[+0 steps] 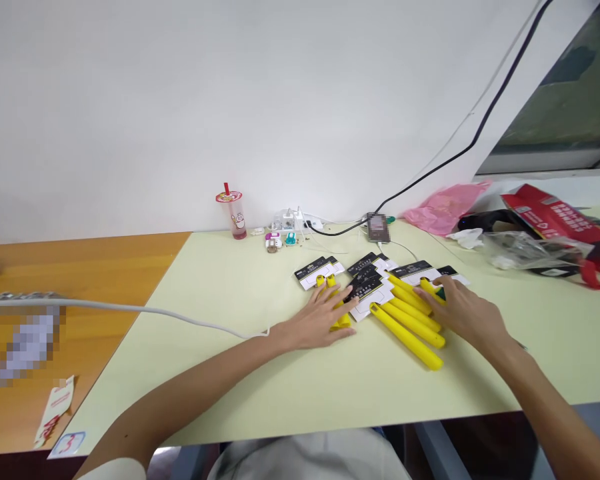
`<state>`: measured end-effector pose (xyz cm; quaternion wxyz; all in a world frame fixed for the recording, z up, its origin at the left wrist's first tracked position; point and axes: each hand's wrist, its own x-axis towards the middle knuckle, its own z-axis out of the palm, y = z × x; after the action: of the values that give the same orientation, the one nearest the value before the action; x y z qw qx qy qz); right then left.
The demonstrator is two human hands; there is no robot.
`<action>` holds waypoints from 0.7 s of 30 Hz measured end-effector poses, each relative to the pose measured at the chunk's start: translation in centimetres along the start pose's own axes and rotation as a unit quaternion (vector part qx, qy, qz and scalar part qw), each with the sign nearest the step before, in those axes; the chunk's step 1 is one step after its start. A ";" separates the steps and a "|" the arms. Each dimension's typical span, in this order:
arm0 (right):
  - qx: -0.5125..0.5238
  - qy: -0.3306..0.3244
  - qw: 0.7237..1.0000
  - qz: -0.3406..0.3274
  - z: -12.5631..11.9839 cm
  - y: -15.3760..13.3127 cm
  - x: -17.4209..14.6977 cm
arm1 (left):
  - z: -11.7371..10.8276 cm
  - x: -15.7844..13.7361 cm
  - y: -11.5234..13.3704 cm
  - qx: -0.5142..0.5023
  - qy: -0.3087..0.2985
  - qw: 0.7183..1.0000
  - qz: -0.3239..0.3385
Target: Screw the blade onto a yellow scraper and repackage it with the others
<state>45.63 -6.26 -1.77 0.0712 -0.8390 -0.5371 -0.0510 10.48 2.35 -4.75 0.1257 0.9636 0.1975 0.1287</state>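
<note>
My left hand (325, 317) lies flat with its fingers spread over a couple of short yellow tubes (331, 281), which it partly hides. Its fingertips reach the edge of a black-and-white card (373, 293). To the right, several longer yellow tubes (407, 335) lie slanted side by side, their upper ends near the cards. My right hand (467, 310) has its fingers curled around the end of another yellow tube (433, 289). A small dark green patch shows beside those fingers. More cards (314, 272) lie in loose stacks behind both hands.
Against the wall stand a cup with a red straw (237, 217) and a power strip (293, 221) with cables. A small device (379, 228) sits nearby. A pink bag (445, 208) and a red package (555, 217) lie at right. A white cable (180, 317) crosses to my left wrist.
</note>
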 end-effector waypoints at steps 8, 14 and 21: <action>0.025 0.134 0.979 -0.153 2.6 -2.6 -7.8 | -1.5 -8.8 0.3 0.003 0.021 0.999 0.042; -0.003 0.157 0.978 -0.137 3.2 -5.9 -5.9 | -2.2 -10.8 0.1 0.007 0.073 0.996 0.041; 0.049 0.264 0.947 -0.177 2.7 -6.1 -4.4 | -2.1 -10.9 0.1 0.003 0.163 0.984 0.069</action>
<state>38.22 -7.22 -4.73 0.2414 -0.6826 -0.6405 -0.2558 0.24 -1.86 -4.86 0.0797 0.9416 0.1487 0.2914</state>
